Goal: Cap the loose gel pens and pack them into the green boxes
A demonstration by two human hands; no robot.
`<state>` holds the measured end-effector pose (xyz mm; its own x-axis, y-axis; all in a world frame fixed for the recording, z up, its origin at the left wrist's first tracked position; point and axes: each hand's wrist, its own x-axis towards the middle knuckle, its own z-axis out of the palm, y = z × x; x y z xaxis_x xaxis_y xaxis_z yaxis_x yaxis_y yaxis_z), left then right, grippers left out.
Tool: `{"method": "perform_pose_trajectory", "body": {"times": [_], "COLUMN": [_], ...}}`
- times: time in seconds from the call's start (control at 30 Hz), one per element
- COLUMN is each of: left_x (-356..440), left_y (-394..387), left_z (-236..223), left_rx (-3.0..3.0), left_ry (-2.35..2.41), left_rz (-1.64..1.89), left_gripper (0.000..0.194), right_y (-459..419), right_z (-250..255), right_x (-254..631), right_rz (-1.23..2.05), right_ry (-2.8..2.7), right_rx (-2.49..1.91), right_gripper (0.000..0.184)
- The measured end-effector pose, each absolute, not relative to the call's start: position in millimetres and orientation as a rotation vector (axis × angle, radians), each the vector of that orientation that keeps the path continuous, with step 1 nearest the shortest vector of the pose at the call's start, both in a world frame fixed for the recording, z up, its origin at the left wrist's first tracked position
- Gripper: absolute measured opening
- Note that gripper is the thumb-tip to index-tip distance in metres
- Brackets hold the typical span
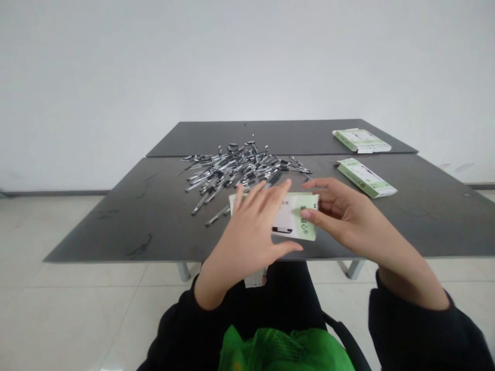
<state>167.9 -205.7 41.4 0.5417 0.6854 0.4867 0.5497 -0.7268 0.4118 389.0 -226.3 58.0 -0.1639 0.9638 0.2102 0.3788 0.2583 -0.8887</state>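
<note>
A white and green pen box (pixel 292 214), with a black pen printed on its front, is tilted up near the table's front edge. My right hand (pixel 344 216) grips its right end, thumb on the printed face and the other fingers at the far side. In front of the box's left part, my left hand (pixel 253 234) is open with its fingers spread and thumb stretched out. Whether its palm touches the box is hidden. Just beyond lies a heap of clear pens with black caps (pixel 243 167).
Two similar boxes lie on the right: one box (pixel 367 178) on the near dark table (pixel 154 226), another box (pixel 361 140) on the far table (pixel 294 134). Several small black pieces are scattered behind the pens. A white wall (pixel 247 62) stands behind.
</note>
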Motion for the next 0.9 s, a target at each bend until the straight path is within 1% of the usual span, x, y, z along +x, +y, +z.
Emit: {"method": "perform_pose_trajectory", "body": {"times": [0.1,0.23,0.3,0.4,0.47,0.53,0.6,0.67,0.8,0.83,0.9], "left_x": [184.6,190.5,189.7,189.8,191.3,193.2,194.7,195.5,195.1,194.9,195.1], "left_y": [-208.3,-211.0,-212.4,-211.6,-208.9,-205.9,-204.4,-205.1,-207.5,-206.9,-204.0], "left_z": [43.6,38.7,37.9,37.5,35.8,32.7,30.3,30.8,39.2,40.7,39.9], "left_rx": [2.678,2.648,2.610,2.591,2.609,2.625,2.608,2.554,2.309,2.221,2.009], "left_ry": [1.010,1.068,1.104,1.182,1.214,1.231,1.234,1.194,0.948,0.868,0.681], "left_rz": [0.920,0.970,1.040,1.163,1.194,1.198,1.209,1.219,1.150,1.104,0.972], "left_gripper": [0.088,0.089,0.081,0.064,0.063,0.069,0.074,0.078,0.084,0.081,0.064], "right_y": [-228.3,-232.6,-235.5,-238.9,-240.2,-241.7,-244.9,-250.7,-268.1,-272.3,-278.4], "right_z": [59.3,60.6,64.3,70.4,72.2,71.4,69.5,69.1,80.0,84.6,92.6], "right_x": [377.9,370.6,368.1,362.4,357.4,353.1,351.1,352.3,361.3,363.9,368.5], "right_rz": [0.791,0.878,0.874,0.710,0.547,0.391,0.300,0.286,0.442,0.504,0.616], "right_ry": [-1.785,-1.735,-1.713,-1.735,-1.769,-1.794,-1.802,-1.775,-1.640,-1.639,-1.676], "right_rx": [-1.228,-1.160,-1.172,-1.231,-1.278,-1.296,-1.304,-1.332,-1.258,-1.202,-1.117], "right_gripper": [0.045,0.030,0.025,0.019,0.012,0.002,0.004,0.002,0.019,0.022,0.028]}}
